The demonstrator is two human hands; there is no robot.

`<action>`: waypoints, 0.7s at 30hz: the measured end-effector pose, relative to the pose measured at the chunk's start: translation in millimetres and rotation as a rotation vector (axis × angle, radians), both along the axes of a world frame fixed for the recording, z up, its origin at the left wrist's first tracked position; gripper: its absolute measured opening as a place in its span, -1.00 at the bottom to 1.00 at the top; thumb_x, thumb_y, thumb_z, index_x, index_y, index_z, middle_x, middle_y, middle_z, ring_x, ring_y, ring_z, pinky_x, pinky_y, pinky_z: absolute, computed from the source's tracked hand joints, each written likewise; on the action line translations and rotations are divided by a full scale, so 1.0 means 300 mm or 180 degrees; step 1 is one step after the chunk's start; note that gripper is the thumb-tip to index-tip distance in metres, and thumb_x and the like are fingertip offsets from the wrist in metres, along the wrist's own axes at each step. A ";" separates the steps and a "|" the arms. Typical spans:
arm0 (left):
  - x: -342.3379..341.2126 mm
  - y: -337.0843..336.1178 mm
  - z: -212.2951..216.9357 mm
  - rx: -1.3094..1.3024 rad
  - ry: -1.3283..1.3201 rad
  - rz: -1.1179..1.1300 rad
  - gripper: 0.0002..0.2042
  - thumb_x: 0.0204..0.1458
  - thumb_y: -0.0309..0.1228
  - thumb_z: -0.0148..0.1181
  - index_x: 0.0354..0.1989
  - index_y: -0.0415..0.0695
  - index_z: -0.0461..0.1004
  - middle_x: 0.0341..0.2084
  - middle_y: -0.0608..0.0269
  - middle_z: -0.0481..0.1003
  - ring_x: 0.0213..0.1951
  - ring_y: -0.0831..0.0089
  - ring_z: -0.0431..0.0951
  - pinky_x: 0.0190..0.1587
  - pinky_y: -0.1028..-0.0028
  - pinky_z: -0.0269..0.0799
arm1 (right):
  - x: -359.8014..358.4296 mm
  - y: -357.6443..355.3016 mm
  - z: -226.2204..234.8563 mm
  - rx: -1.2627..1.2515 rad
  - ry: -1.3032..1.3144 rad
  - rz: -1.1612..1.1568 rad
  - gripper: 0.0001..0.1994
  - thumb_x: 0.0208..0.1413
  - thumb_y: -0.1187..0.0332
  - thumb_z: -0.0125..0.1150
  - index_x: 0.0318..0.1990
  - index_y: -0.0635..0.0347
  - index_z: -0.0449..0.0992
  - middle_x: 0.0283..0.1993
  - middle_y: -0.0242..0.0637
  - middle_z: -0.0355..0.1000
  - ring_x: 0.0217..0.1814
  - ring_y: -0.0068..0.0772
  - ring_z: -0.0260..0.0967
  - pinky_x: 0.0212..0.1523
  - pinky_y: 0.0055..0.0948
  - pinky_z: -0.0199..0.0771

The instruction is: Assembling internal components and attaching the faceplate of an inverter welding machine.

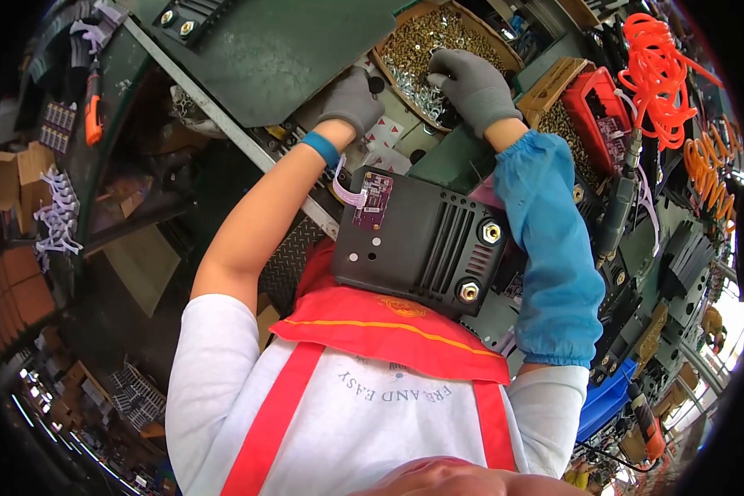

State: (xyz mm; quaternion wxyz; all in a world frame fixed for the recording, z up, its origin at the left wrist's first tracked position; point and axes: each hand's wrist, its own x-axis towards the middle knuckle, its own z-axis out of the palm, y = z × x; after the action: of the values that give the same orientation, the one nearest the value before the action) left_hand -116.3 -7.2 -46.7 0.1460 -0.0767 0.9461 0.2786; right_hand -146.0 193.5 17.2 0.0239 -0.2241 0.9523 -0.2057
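Curling its fingers over the shallow, rounded tan tray (492, 35) of loose brass-coloured and silver hardware (422, 41), our grey-gloved right hand (471, 87) is near our curled, grey-gloved left hand (354, 101). We cannot tell what either holds. Our black, slotted panel (401, 240) lies before our red apron (372, 312).

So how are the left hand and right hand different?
The right hand reaches over small metal pieces; the left hand is beside them. Behind the right hand is a long blue sleeve; behind the left hand, a blue wristband and bare forearm. Both hands wear grey gloves.
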 end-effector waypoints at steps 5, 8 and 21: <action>0.015 -0.029 0.017 0.0291 0.0122 -0.0067 -0.53 -0.03 -0.23 0.20 0.05 -0.18 0.36 -0.16 -0.11 0.49 -0.09 0.01 0.49 -0.02 0.19 0.38 | 0.100 0.025 0.158 -0.1132 -0.0623 0.0017 -0.81 -0.02 0.32 0.26 -0.26 0.18 0.51 -0.36 -0.16 0.46 -0.31 -0.11 0.42 -0.27 -0.30 0.41; 0.000 -0.009 -0.004 -0.0124 0.0690 -0.0504 -0.49 -0.05 -0.17 0.27 0.04 -0.18 0.37 -0.11 -0.07 0.45 -0.04 -0.02 0.44 0.01 0.18 0.36 | 0.146 0.046 0.199 -0.1410 -0.0736 -0.0090 -0.80 -0.01 0.35 0.27 -0.23 0.21 0.52 -0.39 -0.25 0.47 -0.37 -0.42 0.40 -0.29 -0.46 0.39; 0.151 -0.039 0.424 0.2767 0.1926 -0.0224 -0.63 0.04 -0.57 0.15 0.06 -0.21 0.34 -0.26 0.23 0.53 -0.27 0.57 0.51 -0.28 0.60 0.45 | 0.315 0.057 0.375 -0.2838 -0.1511 -0.0236 -0.81 0.05 0.47 0.23 -0.18 0.34 0.53 -0.10 -0.26 0.45 -0.08 -0.56 0.39 -0.06 -0.56 0.40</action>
State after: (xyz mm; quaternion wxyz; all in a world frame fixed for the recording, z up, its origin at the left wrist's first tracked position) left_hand -70.9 -18.9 80.3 -0.1060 0.1065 0.7452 0.6497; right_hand -51.6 210.6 129.8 0.1343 -0.1255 0.7475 -0.6384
